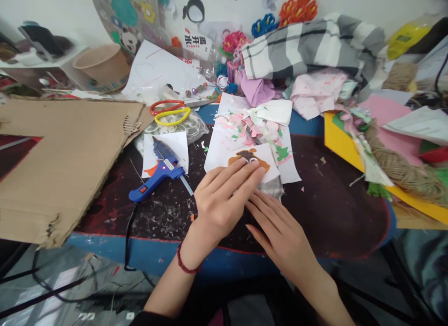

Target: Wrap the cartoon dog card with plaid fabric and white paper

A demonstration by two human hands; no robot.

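Observation:
My left hand (224,195) lies flat, its fingers stretched over a white sheet bearing a brown cut-out animal face (264,164). The fingertips cover part of the face; a white eye shows beside them. Just below, my right hand (276,223) is spread flat, its fingertips under or against the left fingers near a grey checked fabric piece (273,188). Neither hand grips anything. Behind the face, pink and green scraps (250,130) lie scattered on white paper (290,173). A blue glue gun (157,172) with a glue stick rests on paper to the left.
Cardboard (63,153) covers the table's left side. Red- and yellow-handled scissors (171,116) lie on a plastic bag behind the glue gun. Checked cloth (308,48) is heaped at the back. Twine (402,167) and coloured paper fill the right. The glue gun's cord (129,237) hangs over the front edge.

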